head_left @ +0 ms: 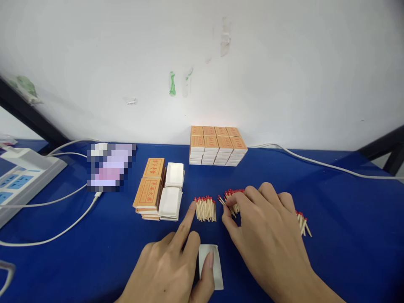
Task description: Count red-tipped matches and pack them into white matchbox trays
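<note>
A row of red-tipped matchsticks [205, 209] lies side by side on the blue table. At its left edge rests the outstretched index finger of my left hand [172, 265], which is open, its thumb over a white matchbox tray [217, 273]. My right hand [265, 231] has its thumb and index finger pinched on a matchstick [221, 200] just right of the row. A looser heap of matchsticks [232, 194] is partly hidden behind this hand, and more matchsticks [303, 223] show past its right side.
Orange matchbox sleeves [148, 191] are stacked at the left, beside stacked white trays [170, 202]. A block of matchboxes [217, 145] stands against the wall. Farther left are a blurred-out phone [112, 166], a power strip [19, 181] and white cables [50, 240].
</note>
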Demonstrator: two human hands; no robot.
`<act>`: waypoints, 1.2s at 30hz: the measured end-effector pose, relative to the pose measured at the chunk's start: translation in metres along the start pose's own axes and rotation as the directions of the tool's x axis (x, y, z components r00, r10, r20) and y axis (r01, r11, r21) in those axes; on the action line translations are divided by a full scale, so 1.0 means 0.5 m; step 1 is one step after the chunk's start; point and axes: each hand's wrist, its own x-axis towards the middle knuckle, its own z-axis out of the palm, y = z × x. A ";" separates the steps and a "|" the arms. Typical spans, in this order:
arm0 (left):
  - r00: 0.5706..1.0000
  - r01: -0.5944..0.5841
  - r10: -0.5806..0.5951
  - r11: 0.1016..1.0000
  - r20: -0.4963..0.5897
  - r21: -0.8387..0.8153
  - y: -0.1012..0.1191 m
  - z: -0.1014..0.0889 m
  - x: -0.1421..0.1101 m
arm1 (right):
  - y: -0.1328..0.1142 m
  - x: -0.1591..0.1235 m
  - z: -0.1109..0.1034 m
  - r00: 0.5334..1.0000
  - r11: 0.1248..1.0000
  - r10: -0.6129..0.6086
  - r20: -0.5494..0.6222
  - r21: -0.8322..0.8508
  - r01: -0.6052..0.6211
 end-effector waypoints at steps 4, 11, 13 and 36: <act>1.000 0.001 -0.001 1.000 0.030 -0.002 0.000 0.000 -0.004 | 0.000 -0.003 -0.006 0.999 1.000 -0.023 0.035 0.008 0.023; 1.000 -0.005 0.005 1.000 -0.003 0.015 0.005 -0.003 0.004 | 0.004 -0.005 -0.004 0.998 0.998 -0.024 0.053 0.060 0.021; 1.000 -0.001 0.001 1.000 -0.002 0.011 0.006 -0.003 0.005 | 0.004 -0.005 -0.002 0.997 0.995 -0.004 0.074 0.099 -0.003; 1.000 0.007 -0.007 1.000 -0.011 -0.018 0.003 -0.003 0.001 | -0.018 0.022 -0.001 0.946 0.820 0.193 0.262 0.486 -0.302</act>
